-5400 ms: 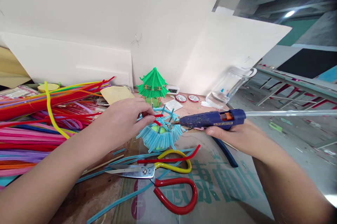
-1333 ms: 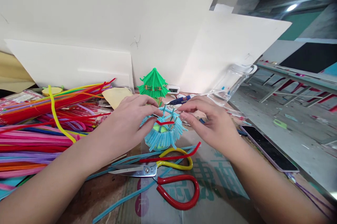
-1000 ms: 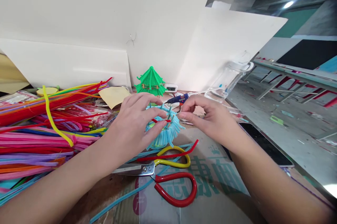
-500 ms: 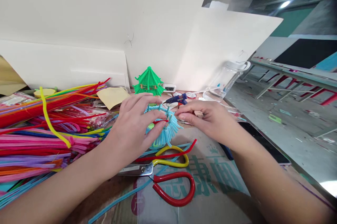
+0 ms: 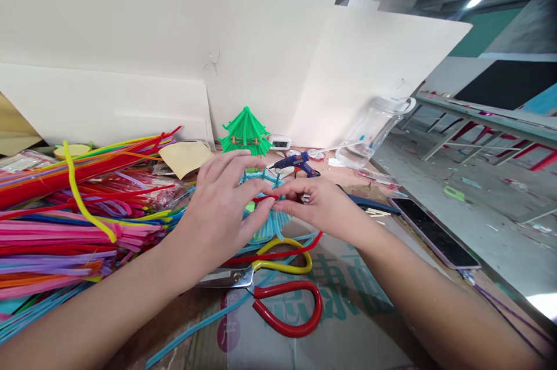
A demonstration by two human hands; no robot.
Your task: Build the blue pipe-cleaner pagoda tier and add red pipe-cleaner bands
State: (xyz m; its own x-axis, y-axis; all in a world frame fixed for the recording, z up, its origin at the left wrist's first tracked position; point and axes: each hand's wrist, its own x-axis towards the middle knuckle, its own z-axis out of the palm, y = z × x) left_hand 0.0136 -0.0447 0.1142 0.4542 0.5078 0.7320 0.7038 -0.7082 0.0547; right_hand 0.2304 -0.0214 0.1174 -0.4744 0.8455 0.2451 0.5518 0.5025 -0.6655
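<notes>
A light blue pipe-cleaner model [image 5: 270,222] with a fringed edge sits on the cardboard between my hands. My left hand [image 5: 228,202] cups its left side, fingers curled round it, thumb under the fringe. My right hand [image 5: 319,206] comes in from the right and pinches a short red pipe-cleaner piece [image 5: 263,198] lying across the model's top. Fingertips of both hands nearly meet at that red piece. Much of the model is hidden behind them.
Scissors [image 5: 278,286] with one yellow and one red handle lie in front, a long red pipe cleaner [image 5: 278,254] across them. Bundles of coloured pipe cleaners [image 5: 65,213] fill the left. Behind stand a green pipe-cleaner pagoda [image 5: 245,138], a blue glue gun [image 5: 298,163] and a clear jar [image 5: 369,132]. A phone [image 5: 433,232] lies right.
My right hand put the glue gun down behind the model and came to the model. Over the last second it slid left until its fingertips pinch the red piece beside my left fingers.
</notes>
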